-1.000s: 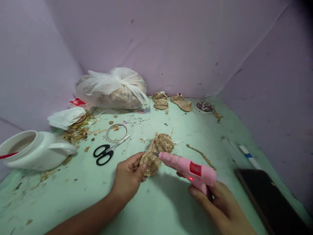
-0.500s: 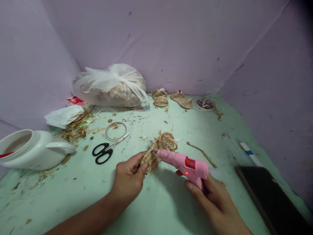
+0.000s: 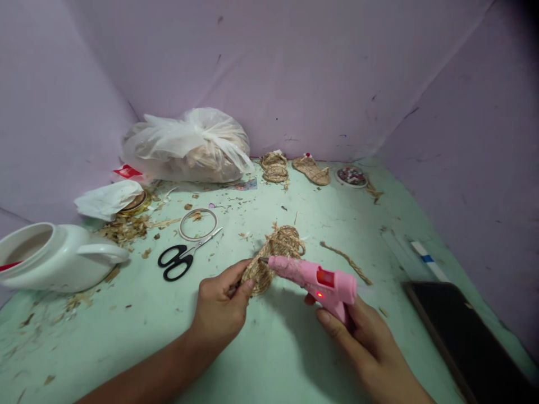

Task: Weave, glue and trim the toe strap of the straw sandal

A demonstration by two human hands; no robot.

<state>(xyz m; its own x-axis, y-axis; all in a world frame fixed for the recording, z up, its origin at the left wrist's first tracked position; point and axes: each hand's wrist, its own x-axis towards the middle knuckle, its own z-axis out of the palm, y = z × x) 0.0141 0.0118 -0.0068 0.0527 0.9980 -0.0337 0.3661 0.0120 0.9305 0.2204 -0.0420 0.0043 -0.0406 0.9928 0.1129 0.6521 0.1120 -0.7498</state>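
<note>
Between the thumb and fingers of my left hand [image 3: 225, 303] is the near end of a small woven straw slipper [image 3: 283, 244], sole-shaped with braided straps at its far end. My right hand [image 3: 362, 336] is wrapped around the grip of a pink glue gun [image 3: 314, 278] whose red light glows. The gun points left, and its metal nozzle is at the slipper's edge, close to my left fingers; whether it touches cannot be made out. A short braided straw cord [image 3: 347, 262] lies to the right of the slipper.
Black-handled scissors [image 3: 185, 261] and a tape ring [image 3: 181, 224] lie left of the slipper. A white jug [image 3: 80, 269] stands at far left, a plastic bag [image 3: 189, 148] behind. Two finished-looking straw slippers [image 3: 311, 170] and a bead dish [image 3: 352, 177] sit at the back; a phone [image 3: 467, 342] lies right.
The glue gun has shifted very slightly left along the slipper's edge. Both hands keep their grips, and the whole view has moved a little.
</note>
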